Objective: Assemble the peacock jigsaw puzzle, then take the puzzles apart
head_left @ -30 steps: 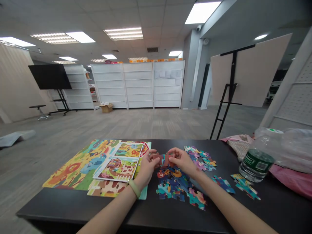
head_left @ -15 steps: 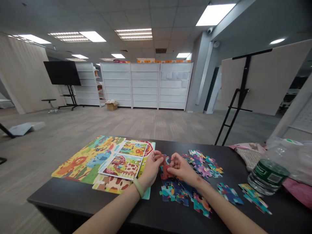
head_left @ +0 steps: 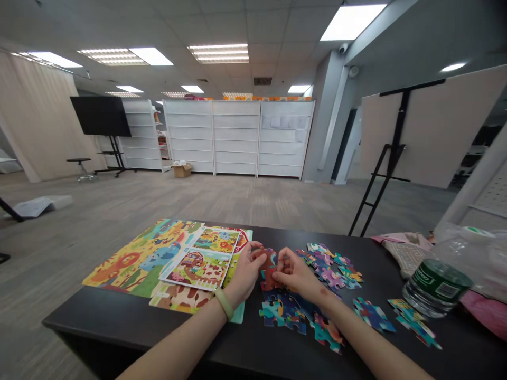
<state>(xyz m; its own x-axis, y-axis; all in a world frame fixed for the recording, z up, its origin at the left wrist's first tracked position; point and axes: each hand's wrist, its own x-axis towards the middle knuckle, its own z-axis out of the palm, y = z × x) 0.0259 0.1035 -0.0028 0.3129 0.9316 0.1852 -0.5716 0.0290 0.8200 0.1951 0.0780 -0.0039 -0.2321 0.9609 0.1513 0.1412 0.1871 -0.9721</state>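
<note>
Close together over the dark table, both my hands are pinched on reddish-brown jigsaw puzzle pieces [head_left: 269, 279]. My left hand [head_left: 246, 272], with a pale green band at its wrist, has its thumb and fingers on the upper left edge of these pieces. From the other side, my right hand [head_left: 297, 274] grips the lower right part between thumb and index finger. Whether the pieces are joined is too small to tell. Below the hands lie dark blue and teal puzzle pieces [head_left: 277, 312], partly under my right wrist. A pile of purple and teal pieces [head_left: 330, 275] is just beyond my right hand.
Colourful animal picture sheets [head_left: 130, 264] and a farm picture card [head_left: 200, 266] cover the left of the table [head_left: 99, 322]. At the right are loose pieces [head_left: 372, 315], more pieces [head_left: 414, 322], a water bottle [head_left: 435, 285] and a patterned pink bag [head_left: 404, 253].
Almost nothing differs. Both hands stay in place with their fingers pinched on the reddish-brown pieces, and the camera view has shifted very slightly.
</note>
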